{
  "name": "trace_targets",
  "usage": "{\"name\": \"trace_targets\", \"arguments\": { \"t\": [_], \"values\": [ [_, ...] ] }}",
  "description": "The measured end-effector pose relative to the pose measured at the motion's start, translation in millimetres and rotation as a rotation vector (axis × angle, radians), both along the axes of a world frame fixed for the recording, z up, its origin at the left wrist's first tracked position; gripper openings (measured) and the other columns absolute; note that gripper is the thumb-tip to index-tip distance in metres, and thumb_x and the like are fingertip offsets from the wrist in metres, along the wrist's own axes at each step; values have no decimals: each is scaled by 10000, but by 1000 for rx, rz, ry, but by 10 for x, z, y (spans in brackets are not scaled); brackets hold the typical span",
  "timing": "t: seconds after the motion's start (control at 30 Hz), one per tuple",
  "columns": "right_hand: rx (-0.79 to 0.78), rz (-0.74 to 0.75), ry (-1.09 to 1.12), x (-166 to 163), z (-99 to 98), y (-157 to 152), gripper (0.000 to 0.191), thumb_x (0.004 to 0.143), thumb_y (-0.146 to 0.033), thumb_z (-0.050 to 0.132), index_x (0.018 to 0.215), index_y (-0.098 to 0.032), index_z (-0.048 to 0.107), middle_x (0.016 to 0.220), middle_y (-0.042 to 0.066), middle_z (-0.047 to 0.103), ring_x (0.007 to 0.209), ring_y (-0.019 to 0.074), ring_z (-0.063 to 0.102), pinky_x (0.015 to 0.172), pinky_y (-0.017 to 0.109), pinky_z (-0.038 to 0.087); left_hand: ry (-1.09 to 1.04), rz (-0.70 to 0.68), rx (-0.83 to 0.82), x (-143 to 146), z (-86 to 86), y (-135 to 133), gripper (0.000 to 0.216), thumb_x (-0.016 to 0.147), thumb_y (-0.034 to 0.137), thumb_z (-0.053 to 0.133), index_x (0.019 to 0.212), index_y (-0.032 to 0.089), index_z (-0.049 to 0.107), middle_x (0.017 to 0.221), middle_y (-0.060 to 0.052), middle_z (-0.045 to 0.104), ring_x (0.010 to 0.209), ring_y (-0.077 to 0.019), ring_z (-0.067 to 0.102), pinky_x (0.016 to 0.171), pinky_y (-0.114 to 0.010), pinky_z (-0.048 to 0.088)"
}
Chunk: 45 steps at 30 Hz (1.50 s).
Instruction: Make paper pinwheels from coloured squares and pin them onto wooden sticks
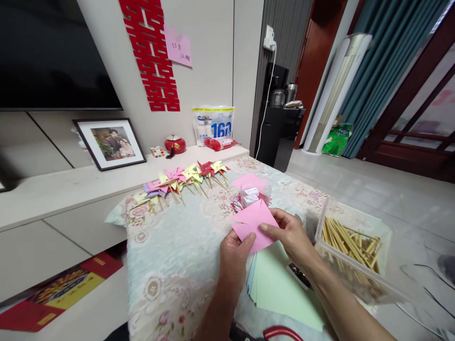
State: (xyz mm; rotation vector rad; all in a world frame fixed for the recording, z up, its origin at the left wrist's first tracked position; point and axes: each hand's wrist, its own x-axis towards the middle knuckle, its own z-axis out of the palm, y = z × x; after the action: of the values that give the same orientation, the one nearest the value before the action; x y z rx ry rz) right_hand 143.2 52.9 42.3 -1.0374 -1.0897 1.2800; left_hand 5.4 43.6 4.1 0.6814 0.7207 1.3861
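A square of pink paper [256, 219], with slits cut inward from its corners, is held up over the table between both hands. My left hand [236, 248] pinches its lower left corner between thumb and fingers. On the right edge, my right hand [286, 229] grips it with the thumb on top and fingers behind. Beneath the hands lies a stack of pale green paper [284, 289]. Behind the pink square stand a clear plastic container [263, 189] and more pink paper [249, 181]. Several paper pinwheels [177, 175] on sticks lie in a row along the table's far side.
At the right sits a clear plastic bin [355, 279] of wooden sticks [351, 241]. Red-handled scissors [280, 331] show at the bottom edge. A flowered tablecloth [170, 255] covers the table. On the cabinet [71, 182] are a framed photo [110, 144], a red jar [176, 145] and packages.
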Motion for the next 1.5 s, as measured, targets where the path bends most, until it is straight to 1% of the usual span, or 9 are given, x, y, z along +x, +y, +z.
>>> {"name": "trace_targets", "arguments": {
  "t": [0.17, 0.3, 0.43, 0.57, 0.73, 0.9, 1.07, 1.27, 1.5],
  "values": [
    [102, -18, -178, 28, -58, 5, 213, 713, -347, 814, 836, -194, 732, 732, -8, 685, 639, 149, 577, 595, 264, 422, 33, -19, -67, 19, -27, -15, 342, 678, 275, 816, 968, 115, 733, 851, -83, 782, 720, -206, 700, 708, -311, 536],
    [386, -46, -466, 27, -13, -21, 70, 811, -240, 716, 866, -228, 759, 835, 21, 691, 789, 188, 617, 712, 312, 457, -22, -21, -69, 33, -10, -17, 288, 692, 297, 804, 913, 124, 740, 792, -64, 769, 688, -187, 687, 674, -284, 517],
    [639, 8, -695, 29, 9, -42, 227, 880, -140, 606, 1003, -259, 756, 998, 67, 688, 947, 215, 633, 817, 362, 478, -82, -1, -127, 8, 45, -3, 263, 651, 233, 798, 890, 138, 743, 790, -53, 763, 721, -186, 687, 680, -268, 518],
    [722, 15, -972, 40, -4, -57, 253, 899, -163, 600, 1094, -258, 731, 1170, 114, 668, 1094, 283, 588, 902, 470, 439, -149, 6, -151, -48, 119, -2, 260, 701, 293, 768, 917, 152, 734, 901, -82, 770, 828, -220, 699, 718, -292, 543],
    [693, 41, -1158, 49, 63, -97, 296, 873, -328, 694, 1162, -266, 712, 1351, 127, 611, 1229, 347, 510, 992, 548, 368, -234, -12, -132, -77, 162, -14, 448, 823, 518, 655, 1101, 169, 701, 1116, -124, 739, 958, -250, 695, 762, -335, 569],
    [614, 132, -957, 82, 184, -130, 360, 856, -436, 707, 1195, -314, 707, 1404, 92, 586, 1290, 347, 482, 1057, 540, 336, -122, 42, -129, -64, 85, 2, 348, 717, 336, 797, 994, 146, 704, 911, -82, 760, 856, -235, 714, 787, -346, 571],
    [394, 0, -710, 66, 163, -108, 239, 919, -365, 624, 1095, -255, 740, 1029, 69, 725, 976, 250, 647, 871, 378, 459, -143, 12, -105, -46, 82, -7, 264, 755, 310, 774, 947, 147, 698, 861, -52, 755, 848, -204, 707, 827, -355, 571],
    [143, 38, -540, 0, 59, -60, 193, 828, -364, 664, 789, -182, 715, 689, 6, 656, 626, 156, 552, 585, 273, 377, -8, -15, -41, -19, 56, -29, 301, 755, 371, 774, 931, 131, 726, 748, -34, 738, 778, -205, 697, 805, -359, 563],
    [32, 37, -355, 16, -46, -1, 160, 718, -341, 731, 730, -186, 693, 596, -21, 626, 529, 129, 514, 524, 252, 342, 182, 2, 38, 14, 14, -20, 280, 709, 305, 783, 925, 137, 725, 841, -49, 762, 730, -187, 679, 646, -271, 539]
  ]
}}
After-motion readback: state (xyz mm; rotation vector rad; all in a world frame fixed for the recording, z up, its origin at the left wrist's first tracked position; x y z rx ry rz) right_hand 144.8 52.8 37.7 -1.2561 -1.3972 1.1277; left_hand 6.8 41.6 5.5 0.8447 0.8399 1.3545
